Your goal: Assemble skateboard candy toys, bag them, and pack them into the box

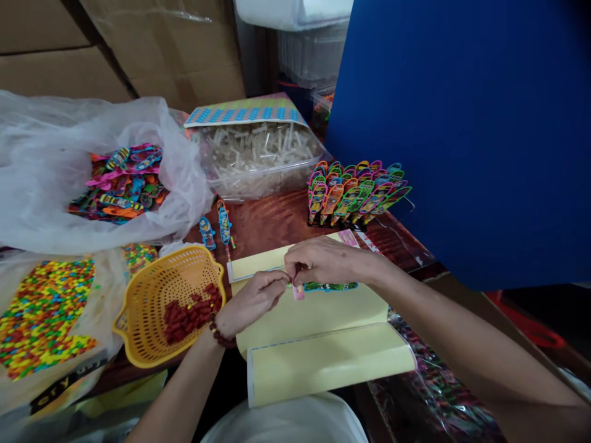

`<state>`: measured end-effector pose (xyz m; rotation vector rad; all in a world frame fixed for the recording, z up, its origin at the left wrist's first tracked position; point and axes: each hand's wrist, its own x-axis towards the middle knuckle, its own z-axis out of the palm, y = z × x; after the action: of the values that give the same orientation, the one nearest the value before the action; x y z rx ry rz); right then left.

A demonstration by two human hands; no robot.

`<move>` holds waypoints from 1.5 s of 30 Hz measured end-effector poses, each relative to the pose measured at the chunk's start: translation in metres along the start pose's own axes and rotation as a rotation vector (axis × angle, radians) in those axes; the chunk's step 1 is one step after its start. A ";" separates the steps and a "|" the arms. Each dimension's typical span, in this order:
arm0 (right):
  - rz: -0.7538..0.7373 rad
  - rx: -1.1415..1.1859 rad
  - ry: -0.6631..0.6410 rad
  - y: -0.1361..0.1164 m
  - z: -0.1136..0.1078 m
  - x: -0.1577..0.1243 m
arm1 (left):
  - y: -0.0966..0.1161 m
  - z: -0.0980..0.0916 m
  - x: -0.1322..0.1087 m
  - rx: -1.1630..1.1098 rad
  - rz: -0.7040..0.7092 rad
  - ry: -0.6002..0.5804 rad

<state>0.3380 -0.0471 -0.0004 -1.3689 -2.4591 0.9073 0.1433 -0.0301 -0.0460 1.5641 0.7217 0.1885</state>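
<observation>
The green toy (331, 286) lies flat over the yellow paper (318, 378), right in front of the person. It is long and thin, and its long way runs from left to right, almost level. One round end points right, away from the fingers, and the other end points left, in to where the two hands meet. The left hand (253, 298) has its thumb and finger pinched on the left end of the toy, but the tips hide just what bit they hold. A string of brown beads (221, 334) goes around that wrist. The right hand (318, 258) comes over from the right, and its thumb and finger are closed on a small pink tag (298, 292) by that same end. The tag hangs down past the fingertips, so its long way goes toward the person, across the toy. To the left is a yellow basket (138, 301) with red bits (189, 317) in it, and beside it a bag of bright candy (46, 320). Two blue toys (224, 223) lie on the table (277, 215) behind the basket, both with their long way going away from the person. Farther back, a black rack (337, 226) holds rows of toys standing up, near a box of clear tubes (263, 147). A big blue board (452, 123) stands on the right.
</observation>
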 end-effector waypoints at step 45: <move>0.366 0.968 1.013 -0.025 0.095 0.024 | -0.005 0.032 0.002 -0.919 0.224 0.599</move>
<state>0.2662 -0.0774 -0.0646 -1.3529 -0.8445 0.9191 0.1597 -0.0556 -0.0562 0.6791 0.7513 1.0329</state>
